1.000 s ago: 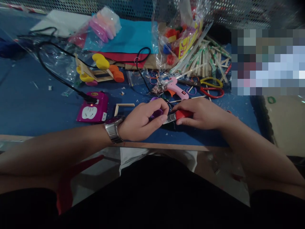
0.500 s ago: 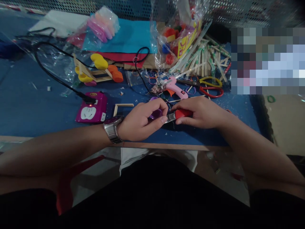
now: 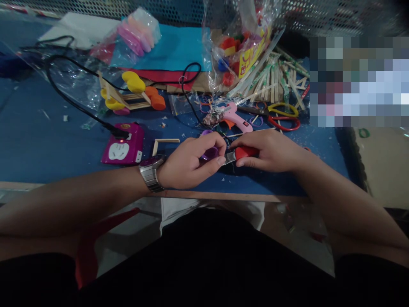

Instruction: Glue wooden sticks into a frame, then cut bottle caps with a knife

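Note:
My left hand (image 3: 191,164), with a metal watch (image 3: 150,172) on its wrist, is closed around a purple round plastic piece (image 3: 210,152). The piece shows above the index finger and in the gap between finger and thumb; the rest is hidden. In my right hand (image 3: 271,149) is a red-handled utility knife (image 3: 246,152), its metal end pointing left. That end meets my left thumb and fingertips beside the purple piece. Left of my hands lies an L-shaped stick frame (image 3: 166,141).
A purple power socket (image 3: 123,143) with a black cable stands to the left. Beyond my hands are a pink glue gun (image 3: 236,117), red-and-yellow scissors (image 3: 284,115), wooden sticks (image 3: 271,81) and a stick model (image 3: 134,100) with yellow and orange round pieces. Plastic bags lie behind.
Both hands stay almost in place. The knife's metal end and the left fingertips have shifted very slightly to the right.

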Motion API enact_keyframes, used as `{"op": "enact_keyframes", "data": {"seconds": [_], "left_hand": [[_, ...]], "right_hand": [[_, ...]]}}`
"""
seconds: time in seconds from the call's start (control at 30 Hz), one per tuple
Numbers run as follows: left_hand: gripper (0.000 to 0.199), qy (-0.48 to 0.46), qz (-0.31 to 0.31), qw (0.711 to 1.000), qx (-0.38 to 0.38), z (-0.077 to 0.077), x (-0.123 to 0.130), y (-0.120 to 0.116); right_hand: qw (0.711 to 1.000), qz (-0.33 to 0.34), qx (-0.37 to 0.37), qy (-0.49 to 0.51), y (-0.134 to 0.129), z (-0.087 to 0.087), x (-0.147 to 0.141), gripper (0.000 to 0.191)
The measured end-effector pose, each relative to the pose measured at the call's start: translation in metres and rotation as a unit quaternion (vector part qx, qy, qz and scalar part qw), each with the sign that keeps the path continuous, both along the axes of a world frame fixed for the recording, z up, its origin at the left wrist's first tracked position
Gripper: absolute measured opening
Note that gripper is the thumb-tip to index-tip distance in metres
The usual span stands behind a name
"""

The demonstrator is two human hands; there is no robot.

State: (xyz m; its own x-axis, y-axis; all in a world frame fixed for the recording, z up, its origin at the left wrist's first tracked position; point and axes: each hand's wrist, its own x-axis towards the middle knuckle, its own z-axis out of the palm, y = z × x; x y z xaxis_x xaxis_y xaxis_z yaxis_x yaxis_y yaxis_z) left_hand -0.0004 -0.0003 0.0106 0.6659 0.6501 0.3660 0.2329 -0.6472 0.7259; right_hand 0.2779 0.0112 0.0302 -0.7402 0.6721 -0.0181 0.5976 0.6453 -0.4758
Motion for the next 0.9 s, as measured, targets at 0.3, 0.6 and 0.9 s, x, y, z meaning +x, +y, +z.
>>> {"op": "enact_keyframes", "data": {"seconds": [0.3,0.6,0.9], "left_hand": [[0.007,-0.010,-0.005,1.000,0.026,0.0004,-0.0002,-0.0006],[0.006,-0.011,-0.028,0.996,0.081,0.0020,0.0002,-0.0012],[0.006,-0.010,-0.025,0.998,0.058,0.0019,0.0005,-0.0003]], "right_hand": [[1.000,0.000,0.002,0.006,-0.0003,0.0001,-0.0005,0.063],[1.000,0.022,-0.009,0.008,-0.0006,0.0010,-0.0024,0.064],[1.000,0.016,-0.011,0.020,0.0006,0.0004,-0.0003,0.062]]}}
